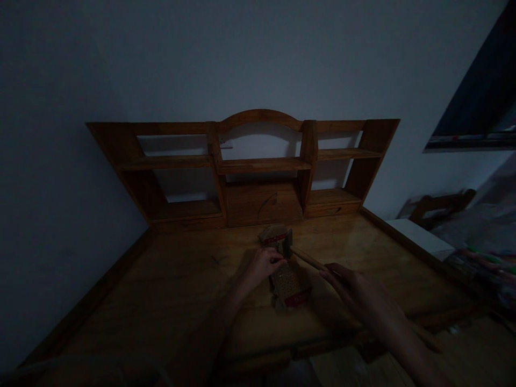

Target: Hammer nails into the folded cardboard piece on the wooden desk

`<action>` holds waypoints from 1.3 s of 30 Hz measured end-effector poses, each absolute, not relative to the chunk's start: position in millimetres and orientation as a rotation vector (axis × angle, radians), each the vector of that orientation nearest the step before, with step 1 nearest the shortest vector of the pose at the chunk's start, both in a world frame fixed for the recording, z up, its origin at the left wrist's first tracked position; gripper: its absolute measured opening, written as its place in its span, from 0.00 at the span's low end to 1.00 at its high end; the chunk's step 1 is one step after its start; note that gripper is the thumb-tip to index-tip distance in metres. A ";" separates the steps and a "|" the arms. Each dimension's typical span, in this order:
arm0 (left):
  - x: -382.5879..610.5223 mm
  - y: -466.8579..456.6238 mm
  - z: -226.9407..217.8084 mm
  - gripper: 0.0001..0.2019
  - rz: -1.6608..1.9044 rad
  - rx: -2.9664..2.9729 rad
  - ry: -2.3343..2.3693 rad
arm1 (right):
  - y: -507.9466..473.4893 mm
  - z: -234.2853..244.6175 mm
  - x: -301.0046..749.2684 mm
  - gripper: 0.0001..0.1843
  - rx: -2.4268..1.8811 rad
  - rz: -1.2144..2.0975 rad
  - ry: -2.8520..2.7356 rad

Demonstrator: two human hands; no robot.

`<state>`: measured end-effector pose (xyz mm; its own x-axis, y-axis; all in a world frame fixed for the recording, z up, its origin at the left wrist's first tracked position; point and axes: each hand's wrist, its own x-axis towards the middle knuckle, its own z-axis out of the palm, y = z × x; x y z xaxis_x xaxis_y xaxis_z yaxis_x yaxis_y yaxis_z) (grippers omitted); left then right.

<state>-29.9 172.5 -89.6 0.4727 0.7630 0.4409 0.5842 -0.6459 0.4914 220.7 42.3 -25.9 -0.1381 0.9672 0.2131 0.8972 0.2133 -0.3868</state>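
Note:
In dim light, a brown piece with red bands (291, 282), like torn cardboard or packaging, lies on the wooden desk. My left hand (266, 264) rests over its middle, thumb and fingers pinched together; whatever they hold is too small and dark to make out. My right hand (349, 282) is wrapped around the long wooden handle of a hammer (309, 259). The dark hammer head (288, 243) is close to my left fingertips, above the brown piece. Whether the head touches it, I cannot tell. The handle's other end sticks out behind my right forearm.
A wooden shelf unit (264, 165) with several compartments stands along the desk's (181, 285) back edge, against the wall. Behind it is a white power socket (226, 144). To the right are a white surface (421, 236), a wooden chair back (441, 205) and a heap of plastic-wrapped things (487, 258).

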 end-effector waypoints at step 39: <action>-27.0 171.5 -86.2 0.11 0.940 2.468 1.130 | 39.0 -28.6 226.4 0.22 -1.655 0.314 -2.020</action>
